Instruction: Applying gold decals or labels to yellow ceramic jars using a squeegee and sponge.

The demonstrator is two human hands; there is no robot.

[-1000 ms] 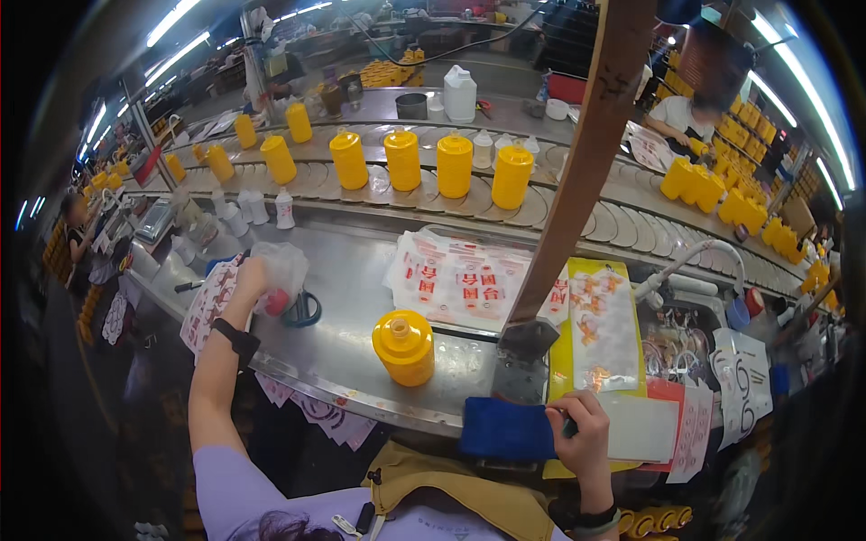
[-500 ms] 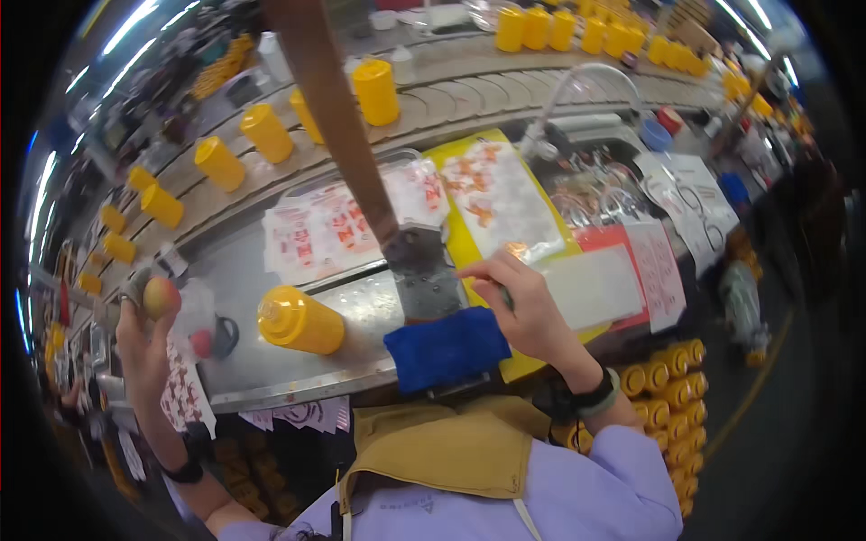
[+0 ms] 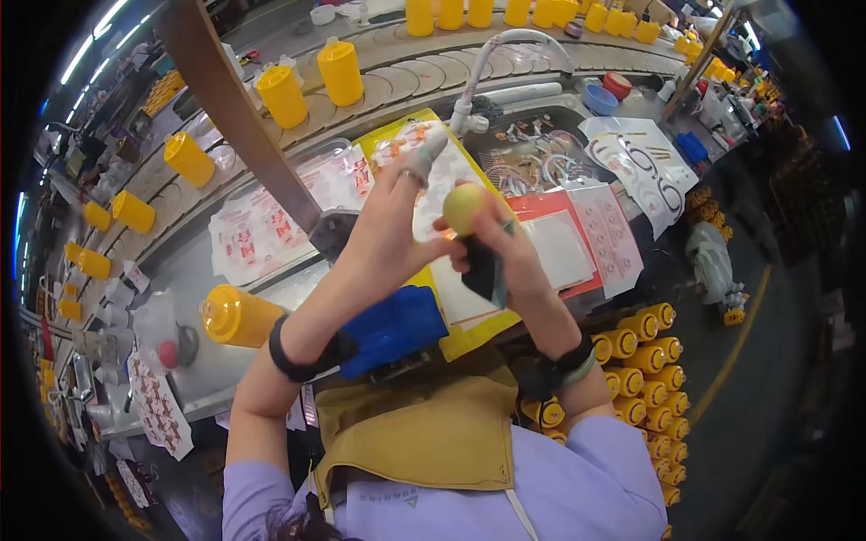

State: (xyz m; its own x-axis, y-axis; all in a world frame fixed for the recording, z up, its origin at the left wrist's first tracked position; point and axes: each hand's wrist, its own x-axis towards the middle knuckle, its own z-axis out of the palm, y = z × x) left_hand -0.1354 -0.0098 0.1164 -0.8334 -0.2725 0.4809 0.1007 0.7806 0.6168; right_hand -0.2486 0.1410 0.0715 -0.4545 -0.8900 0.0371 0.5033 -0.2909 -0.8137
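Note:
My right hand (image 3: 523,261) is closed around a round yellow-green ball-like thing (image 3: 463,207) and a dark flat rectangular piece (image 3: 482,269), over a white sheet on a yellow mat (image 3: 465,343). Close beside it on the left, my left hand (image 3: 386,221) has its fingers stretched out, with grey-green covers on the fingertips and the thumb pointing toward the right hand. Whether that thumb touches the dark piece, I cannot tell. Below my left forearm lies a folded blue cloth (image 3: 397,329). A yellow bottle-shaped container (image 3: 242,316) is left of that forearm, on the metal bench.
Printed sheets (image 3: 257,239) lie left of the mat. Beyond it are a curved tap (image 3: 478,77) and a sink (image 3: 532,122). Yellow containers (image 3: 341,72) line a conveyor (image 3: 397,86) behind a brown post (image 3: 234,108). Stacked yellow containers (image 3: 645,356) stand low on the right.
My left hand has swung from the far left to the middle, beside my right hand. The round thing has passed from my left hand to my right. The view has shifted to the right.

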